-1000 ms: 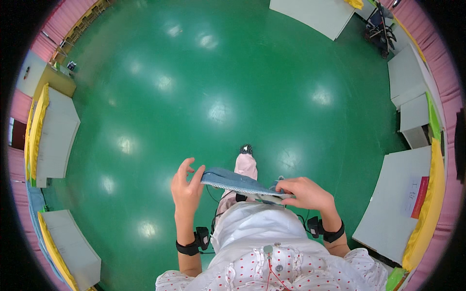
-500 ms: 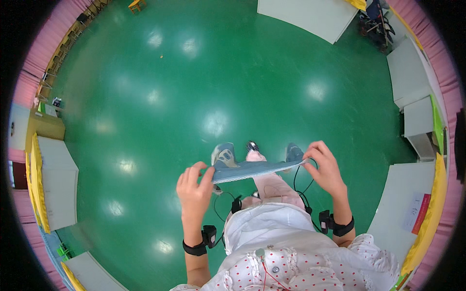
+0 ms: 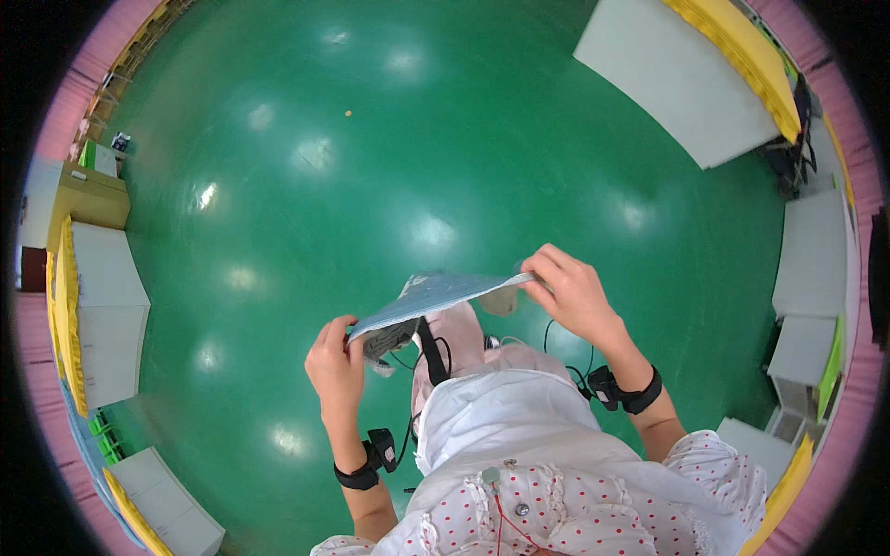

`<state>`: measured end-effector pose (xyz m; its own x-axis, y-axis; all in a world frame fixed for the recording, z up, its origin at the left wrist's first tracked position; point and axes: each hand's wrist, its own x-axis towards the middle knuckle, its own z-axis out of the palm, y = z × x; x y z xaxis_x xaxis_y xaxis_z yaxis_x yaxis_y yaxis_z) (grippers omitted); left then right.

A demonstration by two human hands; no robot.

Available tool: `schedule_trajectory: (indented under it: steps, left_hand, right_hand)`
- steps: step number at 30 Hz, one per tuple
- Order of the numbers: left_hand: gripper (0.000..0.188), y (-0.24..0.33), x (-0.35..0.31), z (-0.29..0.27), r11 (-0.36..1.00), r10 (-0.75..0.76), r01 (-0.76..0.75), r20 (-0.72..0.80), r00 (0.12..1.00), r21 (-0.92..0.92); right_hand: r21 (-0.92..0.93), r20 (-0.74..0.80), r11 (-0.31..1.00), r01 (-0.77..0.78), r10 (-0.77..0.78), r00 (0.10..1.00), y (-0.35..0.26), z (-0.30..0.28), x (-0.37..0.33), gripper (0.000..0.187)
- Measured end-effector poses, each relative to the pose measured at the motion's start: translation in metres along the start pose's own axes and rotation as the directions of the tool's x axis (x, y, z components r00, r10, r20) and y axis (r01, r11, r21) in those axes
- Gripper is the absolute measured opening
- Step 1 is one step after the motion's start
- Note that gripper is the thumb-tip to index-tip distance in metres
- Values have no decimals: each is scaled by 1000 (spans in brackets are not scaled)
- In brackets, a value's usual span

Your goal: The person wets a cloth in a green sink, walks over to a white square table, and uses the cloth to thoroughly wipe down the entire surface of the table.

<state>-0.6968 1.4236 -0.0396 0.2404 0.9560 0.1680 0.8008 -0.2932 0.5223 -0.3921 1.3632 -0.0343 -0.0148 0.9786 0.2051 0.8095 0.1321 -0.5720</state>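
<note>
A light blue cloth (image 3: 431, 292) with a pale trimmed edge is stretched between my two hands, in front of my legs. My left hand (image 3: 336, 363) pinches its left corner between thumb and fingers. At the right corner, held higher and farther out, my right hand (image 3: 567, 289) grips in the same way. The cloth slants up from left to right and sags away beyond its near edge. Under its left part shows a grey patterned piece (image 3: 394, 339); whether it belongs to the cloth I cannot tell. Black bands with small boxes circle both forearms.
Green shiny floor (image 3: 278, 222) spreads ahead, with a small orange object (image 3: 349, 113) on it. A white table (image 3: 677, 88) with yellow cloth stands far right. White cabinets (image 3: 107, 315) line the left, more (image 3: 816, 250) the right. Dark cables (image 3: 593, 357) hang by my legs.
My right hand has risen outward and leftward with its corner; my left hand has shifted left, so the cloth tilts more. My view has turned, and I seem to have moved over the floor.
</note>
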Motion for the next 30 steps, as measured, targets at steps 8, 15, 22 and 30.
schedule_trajectory:
  steps: [8, 15, 22, 30]
  left_hand:
    - [18, -19, 227, 34, 973, -50, 71, 102, 994, -219]
    - [24, 7, 450, 73, 967, 181, -145, 168, 969, -208]
    - [27, -2, 635, 128, 897, 429, -371, 278, 860, -239]
    - [18, -51, 855, 144, 997, -14, 29, 209, 978, -67]
  right_hand:
    - [221, -63, 955, -198, 216, 974, 66, 22, 205, 14]
    - [295, -306, 885, -361, 445, 841, 140, 17, 349, 15]
    - [462, -107, 783, -416, 515, 851, 234, 32, 503, 25]
    - [590, -36, 776, -222, 301, 953, 281, 49, 775, 18]
